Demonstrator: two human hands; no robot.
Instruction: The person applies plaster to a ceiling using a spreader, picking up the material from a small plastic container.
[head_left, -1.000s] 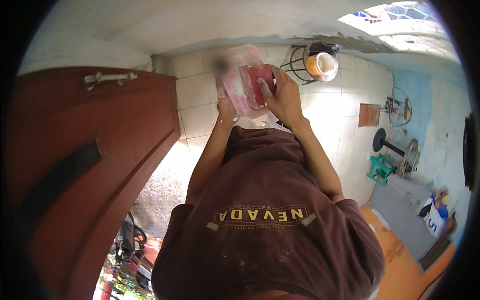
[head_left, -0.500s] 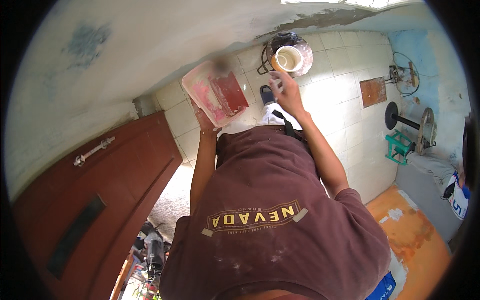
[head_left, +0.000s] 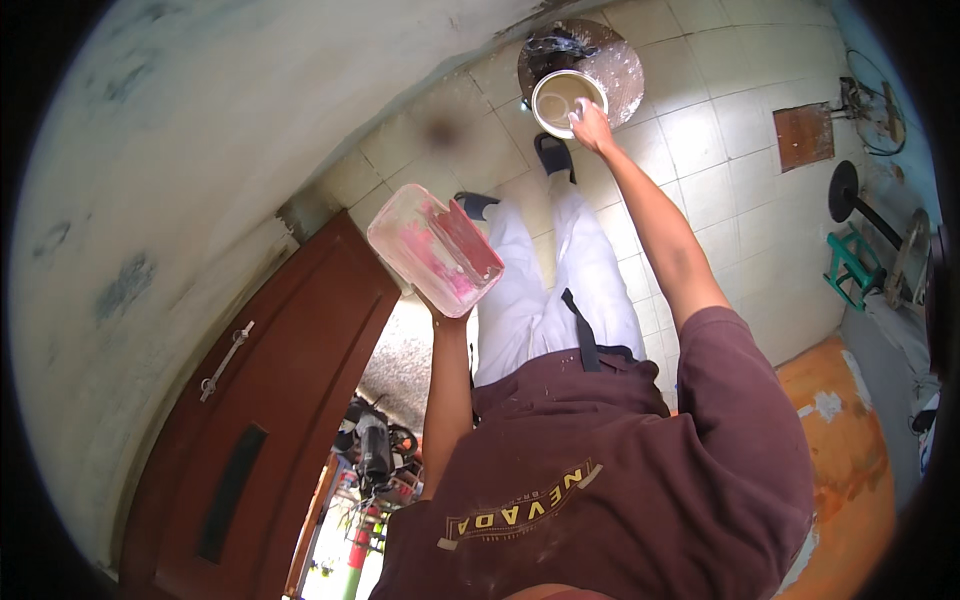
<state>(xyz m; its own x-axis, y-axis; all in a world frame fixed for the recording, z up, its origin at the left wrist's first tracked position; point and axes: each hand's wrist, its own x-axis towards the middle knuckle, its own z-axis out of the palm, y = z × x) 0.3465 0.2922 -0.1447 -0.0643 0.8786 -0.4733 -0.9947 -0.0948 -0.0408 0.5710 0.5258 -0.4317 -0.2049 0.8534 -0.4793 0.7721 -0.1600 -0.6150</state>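
Observation:
My left hand grips a clear plastic tub from below, its fingers mostly hidden behind it. The tub is tilted, and pink and red smears coat its inside. Reaching far forward, my right hand is closed on the near right rim of a whitish bucket, with fingertips over the inner edge. Pale material shows inside the bucket; how full it is, I cannot tell. Behind the bucket, a black plastic bag lies on a round, paint-spotted stool top.
A brown door stands on the left beside a patchy white wall. My sandalled feet are on the tiled floor. To the right are a brown floor panel, a green stool and a black-based stand.
My right hand has moved forward and taken hold of the bucket's rim. The left hand has drawn the tub closer to my body. The view has shifted and turned.

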